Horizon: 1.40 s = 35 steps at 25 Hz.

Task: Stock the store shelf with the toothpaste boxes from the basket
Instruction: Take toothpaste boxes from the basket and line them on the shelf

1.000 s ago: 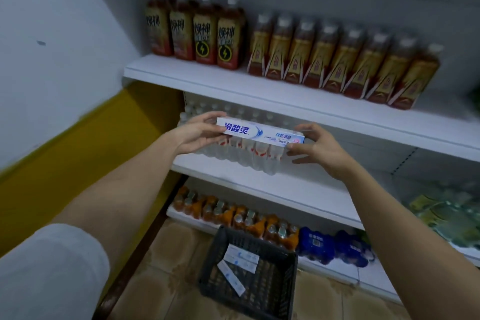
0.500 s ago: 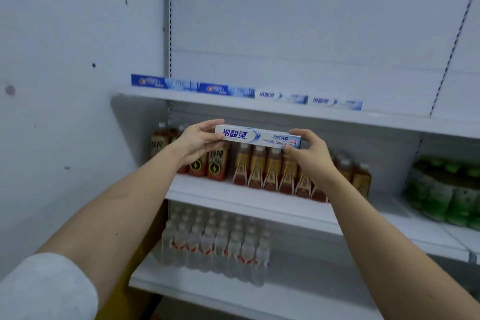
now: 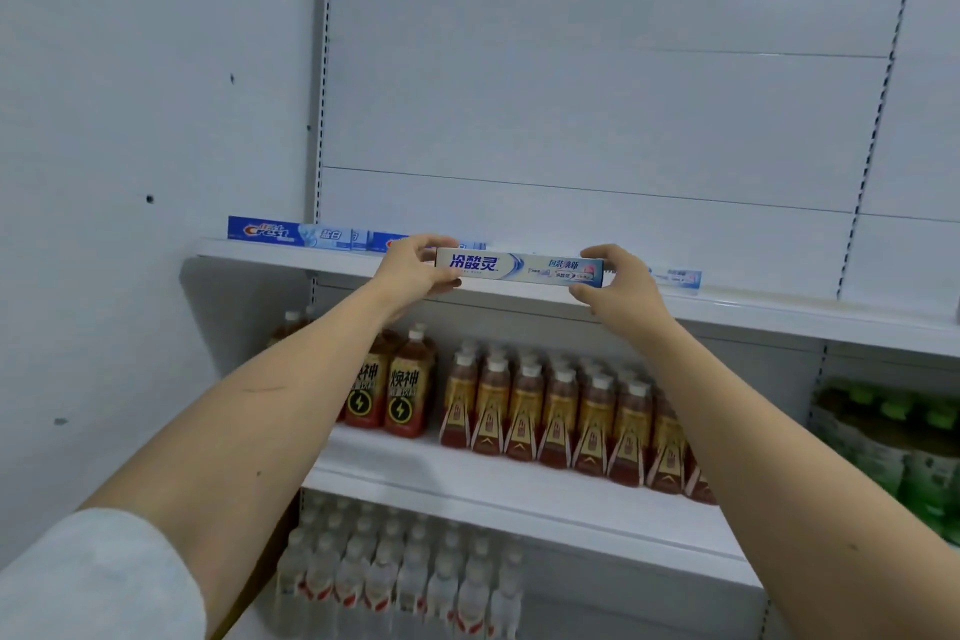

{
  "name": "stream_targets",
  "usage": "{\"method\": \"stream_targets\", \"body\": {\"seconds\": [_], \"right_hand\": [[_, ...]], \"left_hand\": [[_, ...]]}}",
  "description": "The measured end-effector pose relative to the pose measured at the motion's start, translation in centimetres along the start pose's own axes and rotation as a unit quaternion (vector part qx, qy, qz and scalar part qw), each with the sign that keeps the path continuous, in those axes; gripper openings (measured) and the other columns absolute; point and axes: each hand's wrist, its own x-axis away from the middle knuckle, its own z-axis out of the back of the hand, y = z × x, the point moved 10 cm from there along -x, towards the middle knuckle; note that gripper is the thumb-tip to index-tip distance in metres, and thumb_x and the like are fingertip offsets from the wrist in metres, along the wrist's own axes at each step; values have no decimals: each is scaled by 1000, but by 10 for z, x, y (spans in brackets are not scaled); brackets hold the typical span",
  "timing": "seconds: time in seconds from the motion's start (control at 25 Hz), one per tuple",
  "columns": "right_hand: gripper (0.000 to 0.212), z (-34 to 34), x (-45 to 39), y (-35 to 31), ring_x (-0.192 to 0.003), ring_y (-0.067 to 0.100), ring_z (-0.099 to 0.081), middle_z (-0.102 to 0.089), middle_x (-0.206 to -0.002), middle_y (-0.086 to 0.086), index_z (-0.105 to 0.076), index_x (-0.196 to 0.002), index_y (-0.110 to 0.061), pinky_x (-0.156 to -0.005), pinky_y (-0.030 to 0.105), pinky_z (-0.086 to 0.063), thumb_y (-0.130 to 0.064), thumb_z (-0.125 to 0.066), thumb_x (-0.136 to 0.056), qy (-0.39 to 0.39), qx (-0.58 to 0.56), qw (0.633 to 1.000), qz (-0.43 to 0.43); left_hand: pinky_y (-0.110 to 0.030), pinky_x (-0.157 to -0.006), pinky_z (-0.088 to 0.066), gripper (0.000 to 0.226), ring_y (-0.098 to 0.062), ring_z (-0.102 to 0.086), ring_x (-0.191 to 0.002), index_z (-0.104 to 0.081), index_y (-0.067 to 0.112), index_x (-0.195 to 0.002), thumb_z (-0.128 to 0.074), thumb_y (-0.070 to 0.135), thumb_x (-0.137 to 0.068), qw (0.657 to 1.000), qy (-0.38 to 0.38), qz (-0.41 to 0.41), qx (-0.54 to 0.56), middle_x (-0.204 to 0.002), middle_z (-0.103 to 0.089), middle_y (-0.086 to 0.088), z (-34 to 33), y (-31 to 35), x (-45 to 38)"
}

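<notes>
I hold a long white and blue toothpaste box (image 3: 519, 268) level, right at the front edge of the top white shelf (image 3: 779, 314). My left hand (image 3: 415, 270) grips its left end and my right hand (image 3: 618, 291) grips its right end. On that shelf a row of toothpaste boxes lies end to end: a blue Crest box (image 3: 288, 233) at the far left, and a white box (image 3: 675, 277) showing past my right hand. The boxes between them are partly hidden by my hands. The basket is out of view.
One shelf down stand dark energy drink bottles (image 3: 395, 395) and a row of amber tea bottles (image 3: 561, 421). Green bottles (image 3: 893, 447) sit at the right. Clear water bottles (image 3: 405, 577) fill the lowest visible shelf. A grey wall (image 3: 130, 172) closes the left side.
Both hands have lifted the toothpaste box from the lower shelves up to the top shelf's edge. My view has tilted upward, and the basket on the floor has dropped out of sight.
</notes>
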Motion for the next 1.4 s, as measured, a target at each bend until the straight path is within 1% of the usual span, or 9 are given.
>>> {"method": "stream_targets", "body": {"seconds": [0.16,0.28,0.4,0.52,0.64,0.88,1.12,1.2,1.4], "right_hand": [[40,6,-46,31,-70,13,-57,-61,-111,6,-56,-121,-19,-53,21,-42,-12,-71,-85,-14,45,999,-20],[41,-1,-82,54,-82,21,-59,-61,-116,10,-56,-121,-19,-65,25,-44,-13,-72,-84,-38,88,995,-25],[39,-11,-116,68,-90,23,-53,-58,-116,8,-56,-122,-17,-75,27,-41,-15,-69,-85,-55,147,988,-15],[33,-27,-140,81,-89,22,-48,-55,-114,8,-56,-121,-16,-74,28,-38,-17,-62,-89,-90,207,974,-16],[31,-39,-162,92,-89,23,-48,-56,-115,10,-56,-120,-14,-73,28,-37,-14,-58,-89,-96,220,971,-16],[34,-53,-187,103,-114,26,-50,-49,-133,11,-55,-125,-14,-82,26,-37,-14,-56,-91,-104,238,966,-5],[42,-52,-190,107,-125,25,-46,-44,-142,10,-50,-137,-13,-91,28,-39,-9,-48,-95,-113,245,963,-8],[46,-50,-187,107,-122,26,-48,-42,-144,11,-45,-141,-14,-95,30,-40,-10,-49,-95,-114,237,965,-16],[46,-44,-170,90,-92,25,-49,-36,-141,13,-41,-140,-12,-81,31,-39,-8,-48,-94,-85,210,974,-6]], "left_hand": [[-23,-73,-51,36,-20,-64,-97,-62,20,-118,-72,6,-86,984,8,-42,-173,-116,-65,-4,-29,8,-47],[-23,-76,-47,32,-19,-62,-98,-63,21,-114,-73,9,-86,969,25,-42,-240,-114,-65,-3,-46,-2,-80],[-32,-91,-51,29,-18,-60,-99,-62,26,-109,-72,12,-86,950,37,-15,-309,-114,-64,-1,-57,-23,-111],[-42,-98,-50,28,-21,-59,-106,-60,30,-105,-72,13,-86,940,55,11,-337,-121,-62,-1,-59,-40,-138],[-37,-95,-51,32,-23,-58,-109,-63,25,-114,-72,11,-86,924,54,3,-379,-127,-59,-6,-66,-48,-164],[-36,-88,-55,30,-23,-60,-103,-60,30,-100,-73,9,-84,906,44,30,-420,-122,-60,-6,-69,-61,-198],[-34,-88,-54,34,-23,-59,-104,-64,24,-115,-70,7,-86,900,49,43,-432,-126,-61,-9,-70,-64,-207],[-38,-93,-52,36,-25,-58,-109,-62,23,-123,-66,10,-89,891,57,43,-448,-128,-60,-8,-69,-61,-202],[-45,-92,-50,35,-26,-53,-114,-54,18,-128,-57,16,-93,872,140,-25,-468,-126,-59,-6,-55,-34,-170]]}}
